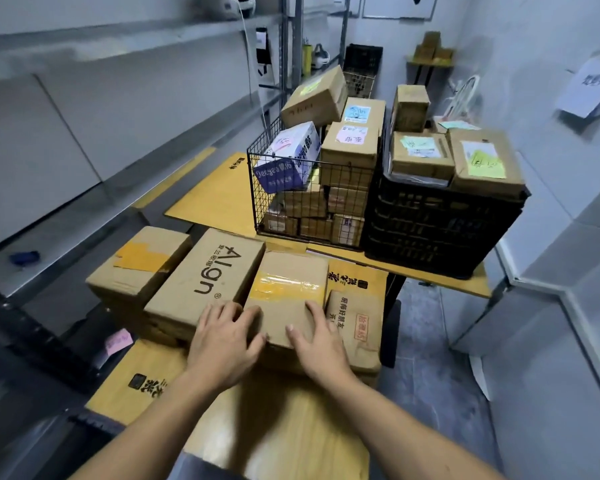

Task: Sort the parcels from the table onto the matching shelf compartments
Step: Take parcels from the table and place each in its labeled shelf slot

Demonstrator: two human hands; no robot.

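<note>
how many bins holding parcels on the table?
2. A wire basket on the left and a black plastic crate right beside it, both piled with parcels. A far crate and far basket stand beyond the table.

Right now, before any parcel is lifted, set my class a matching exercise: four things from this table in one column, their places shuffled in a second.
Things: 1 Align box; 2 yellow-taped box; 3 blue-and-white box; 4 black crate.
Places: A inside the wire basket; B under the left hand and right hand; C right of the wire basket; D left of the yellow-taped box.
Pairs: 1-D, 2-B, 3-A, 4-C.
</note>
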